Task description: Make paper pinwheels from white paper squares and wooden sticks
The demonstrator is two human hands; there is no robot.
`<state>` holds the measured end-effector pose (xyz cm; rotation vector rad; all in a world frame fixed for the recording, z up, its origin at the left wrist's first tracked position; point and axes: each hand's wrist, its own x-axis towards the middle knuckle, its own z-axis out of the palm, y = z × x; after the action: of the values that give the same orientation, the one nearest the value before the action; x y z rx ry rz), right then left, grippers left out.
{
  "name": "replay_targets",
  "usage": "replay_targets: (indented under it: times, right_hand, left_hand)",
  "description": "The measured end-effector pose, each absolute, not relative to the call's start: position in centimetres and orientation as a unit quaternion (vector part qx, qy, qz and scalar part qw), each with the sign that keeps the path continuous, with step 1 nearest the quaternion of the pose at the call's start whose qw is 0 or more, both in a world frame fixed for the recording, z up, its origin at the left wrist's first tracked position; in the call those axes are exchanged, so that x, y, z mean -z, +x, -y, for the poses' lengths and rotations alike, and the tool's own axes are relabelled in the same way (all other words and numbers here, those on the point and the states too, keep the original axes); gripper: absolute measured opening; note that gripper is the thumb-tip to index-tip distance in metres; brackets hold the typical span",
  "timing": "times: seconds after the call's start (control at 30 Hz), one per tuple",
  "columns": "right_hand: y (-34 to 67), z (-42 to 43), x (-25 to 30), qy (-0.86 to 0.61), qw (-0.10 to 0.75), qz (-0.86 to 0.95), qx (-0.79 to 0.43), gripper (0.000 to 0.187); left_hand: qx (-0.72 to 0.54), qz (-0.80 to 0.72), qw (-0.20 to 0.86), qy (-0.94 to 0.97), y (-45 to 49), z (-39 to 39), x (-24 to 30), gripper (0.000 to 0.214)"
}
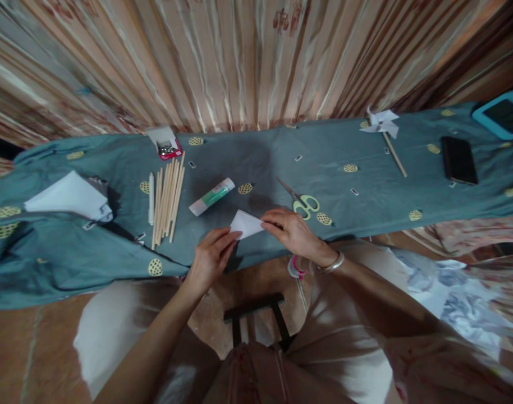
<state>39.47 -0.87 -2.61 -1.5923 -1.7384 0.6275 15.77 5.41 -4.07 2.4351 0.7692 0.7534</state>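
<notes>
Dim, warm indoor light — soft shadows at frame centre; strong wide-angle bending at edges, corners slightly blurred.

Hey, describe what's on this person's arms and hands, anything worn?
Both forearms are bare, with no sleeves showing and no gloves. The right hand has a silvery bangle at its wrist; the left hand and its wrist wear nothing visible.

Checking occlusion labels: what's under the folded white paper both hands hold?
The teal cloth covering the table lies under the folded paper. Left hand and right hand hold its ends. Anything beneath the sheet or between its folds is hidden.
</notes>
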Motion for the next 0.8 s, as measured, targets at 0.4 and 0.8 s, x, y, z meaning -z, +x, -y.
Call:
replay_targets:
  times: [0.4, 0.8]
  right_hand:
    - [39.35, 0.96, 2.70, -0.619, 0.358, 0.653, -0.249, 0.017]
    - [39.35, 0.71, 2.98, -0.620, 0.359, 0.653, -0.245, 0.020]
  left_hand:
    - [-0.252, -0.297, 0.265, 0.882, 15.76, -5.62, 3.32, 0.025]
    - [-0.249, -0.313, 0.259, 0.879, 15.74, -5.90, 3.44, 0.026]
